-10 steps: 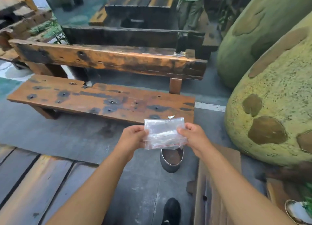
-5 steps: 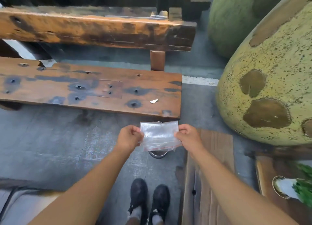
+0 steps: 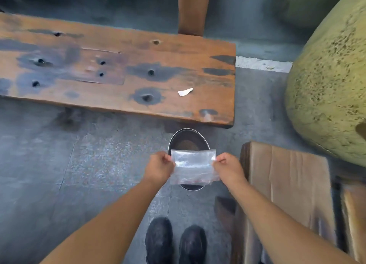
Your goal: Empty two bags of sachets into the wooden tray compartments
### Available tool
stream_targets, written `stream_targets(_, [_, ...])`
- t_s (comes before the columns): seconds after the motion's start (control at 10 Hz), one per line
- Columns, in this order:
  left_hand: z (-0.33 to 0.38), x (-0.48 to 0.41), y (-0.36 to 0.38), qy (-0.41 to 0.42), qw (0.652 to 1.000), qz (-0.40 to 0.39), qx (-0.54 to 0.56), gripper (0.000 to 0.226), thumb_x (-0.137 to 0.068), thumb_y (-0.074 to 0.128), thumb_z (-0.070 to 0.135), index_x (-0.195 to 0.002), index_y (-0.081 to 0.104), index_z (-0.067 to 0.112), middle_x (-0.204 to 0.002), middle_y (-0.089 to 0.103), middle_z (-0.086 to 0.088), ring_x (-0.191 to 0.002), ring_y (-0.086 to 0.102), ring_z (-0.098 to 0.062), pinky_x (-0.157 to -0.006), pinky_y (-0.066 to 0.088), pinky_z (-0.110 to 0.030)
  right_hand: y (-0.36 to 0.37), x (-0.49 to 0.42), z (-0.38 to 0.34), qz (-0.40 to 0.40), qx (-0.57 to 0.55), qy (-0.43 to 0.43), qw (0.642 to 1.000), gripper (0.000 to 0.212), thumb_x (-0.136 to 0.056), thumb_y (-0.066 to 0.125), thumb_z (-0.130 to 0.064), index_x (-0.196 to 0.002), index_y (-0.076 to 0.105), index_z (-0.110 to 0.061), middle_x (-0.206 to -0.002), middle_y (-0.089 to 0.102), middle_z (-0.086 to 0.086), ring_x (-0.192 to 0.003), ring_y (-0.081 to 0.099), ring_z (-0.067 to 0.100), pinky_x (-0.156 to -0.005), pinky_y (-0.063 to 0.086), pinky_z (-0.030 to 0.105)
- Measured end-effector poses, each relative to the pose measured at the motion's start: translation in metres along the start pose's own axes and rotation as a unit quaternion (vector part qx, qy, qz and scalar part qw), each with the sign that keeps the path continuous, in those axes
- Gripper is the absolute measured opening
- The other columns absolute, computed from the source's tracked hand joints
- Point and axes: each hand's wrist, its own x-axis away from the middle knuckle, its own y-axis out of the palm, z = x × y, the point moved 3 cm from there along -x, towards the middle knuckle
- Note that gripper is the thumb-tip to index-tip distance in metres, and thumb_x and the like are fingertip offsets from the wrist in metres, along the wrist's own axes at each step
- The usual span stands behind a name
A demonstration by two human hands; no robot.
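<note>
Left hand (image 3: 159,167), right hand (image 3: 227,167): pinching clear plastic bag (image 3: 194,168) by side edges.
Reason: above round dark bin (image 3: 187,140), probably discarding.

The bag (image 3: 193,165) at centre is clear, glossy, crinkled plastic. The tabletop (image 3: 118,71) at upper left is worn, dark-stained wood. The bin (image 3: 187,138) behind the bag has a shiny metal rim. At lower right the cardboard (image 3: 287,184) is matt brown.

Nothing written can be read here. The clear bag (image 3: 193,167) pinched between the left hand (image 3: 158,167) and the right hand (image 3: 227,167) looks too blurred for any lettering.
</note>
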Motion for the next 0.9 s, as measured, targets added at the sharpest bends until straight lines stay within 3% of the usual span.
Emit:
stream_targets(0.1, [-0.025,-0.047,0.014,0.016,0.999,0.013,-0.040,0.020,-0.087,0.060,0.005,-0.072,0.058,0.019,-0.067,0.063,-0.005,-0.067,0.063,-0.028,-0.072,0.058,-0.045,0.024,-0.040,0.021,0.005,0.013,-0.017,1.000,0.025,-0.080,0.070,-0.006,-0.065,0.060,-0.024,-0.067,0.062,-0.006,-0.072,0.059,0.020,-0.071,0.049,0.034])
stream_targets(0.4, [-0.071,-0.108,0.046,0.026,0.995,0.038,-0.090,0.011,-0.086,0.062,0.009,-0.076,0.065,0.014,-0.072,0.067,-0.004,-0.079,0.069,-0.032,-0.077,0.059,-0.043,0.057,-0.095,0.066,0.008,0.068,-0.023,0.997,0.021,-0.083,0.071,-0.010,-0.072,0.061,-0.026,-0.072,0.066,-0.003,-0.073,0.065,0.022,-0.073,0.058,0.038])
stream_targets(0.5, [-0.077,-0.108,0.048,0.015,0.995,0.033,-0.094,0.005,-0.086,0.062,0.009,-0.083,0.062,0.013,-0.076,0.068,-0.007,-0.079,0.068,-0.032,-0.072,0.057,-0.036,0.061,-0.099,0.070,-0.012,0.092,-0.007,0.996,0.020,-0.082,0.068,-0.009,-0.074,0.062,-0.026,-0.076,0.067,-0.003,-0.080,0.069,0.024,-0.076,0.059,0.039])
stream_targets(0.6, [-0.079,-0.104,0.047,0.025,0.992,0.021,-0.119,0.012,-0.086,0.065,0.009,-0.094,0.059,0.015,-0.075,0.066,-0.004,-0.075,0.064,-0.027,-0.062,0.044,-0.028,0.063,-0.100,0.077,-0.044,0.092,0.015,0.995,0.016,-0.083,0.069,-0.012,-0.079,0.062,-0.025,-0.082,0.069,0.001,-0.082,0.070,0.027,-0.078,0.061,0.047])
stream_targets(0.7, [-0.077,-0.098,0.042,0.018,0.991,-0.001,-0.133,0.010,-0.085,0.068,0.009,-0.091,0.061,0.013,-0.076,0.067,-0.007,-0.071,0.063,-0.026,-0.061,0.044,-0.026,0.061,-0.093,0.076,-0.074,0.083,0.038,0.993,0.020,-0.085,0.069,-0.012,-0.088,0.055,-0.026,-0.083,0.067,0.007,-0.070,0.066,0.026,-0.071,0.060,0.048])
stream_targets(0.9, [-0.045,-0.065,0.029,0.043,0.988,-0.051,-0.142,0.013,-0.087,0.065,0.010,-0.079,0.058,0.018,-0.072,0.063,-0.001,-0.068,0.061,-0.022,-0.061,0.048,-0.027,0.046,-0.064,0.042,-0.102,0.115,0.003,0.988,0.016,-0.085,0.071,-0.021,-0.083,0.057,-0.029,-0.085,0.067,0.000,-0.084,0.070,0.025,-0.083,0.060,0.045])
